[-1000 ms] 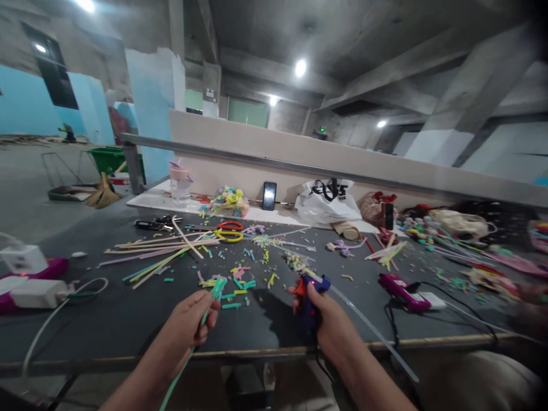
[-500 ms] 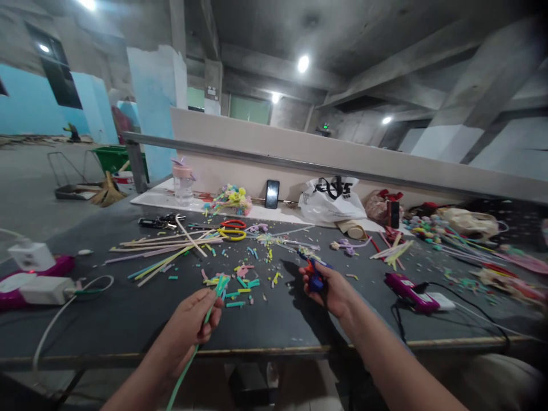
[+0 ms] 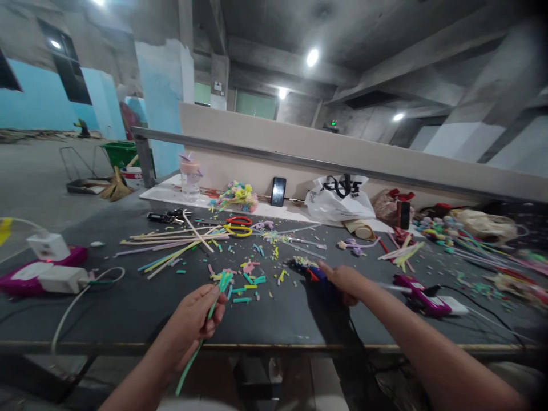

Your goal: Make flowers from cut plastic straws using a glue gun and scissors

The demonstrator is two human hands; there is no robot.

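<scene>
My left hand (image 3: 203, 313) is closed around a green pipe cleaner (image 3: 188, 371). Its tail hangs below the table edge, and a bunch of short light-green ends (image 3: 225, 279) sticks out above my fingers. To the right, my right hand (image 3: 345, 281) grips a blue glue gun (image 3: 322, 285) with an orange trigger, low over the table. Part of the gun is behind my fingers and in shadow. Small bits crust its nozzle end (image 3: 302, 262). Between the hands lie cut pieces of pipe cleaner (image 3: 244, 289) in green, yellow and pink.
Long pipe cleaners (image 3: 171, 245), scissors with red and yellow handles (image 3: 238, 228) and pliers (image 3: 166, 217) lie at left. Along the back stand a bottle (image 3: 189, 178), a phone (image 3: 278, 191) and a white bag (image 3: 340, 197). Purple power strips (image 3: 422, 297) with cables flank both sides.
My right hand has moved right and lowered the glue gun toward the table, turning palm down. My left hand still holds the green pipe cleaner. The view has shifted slightly left.
</scene>
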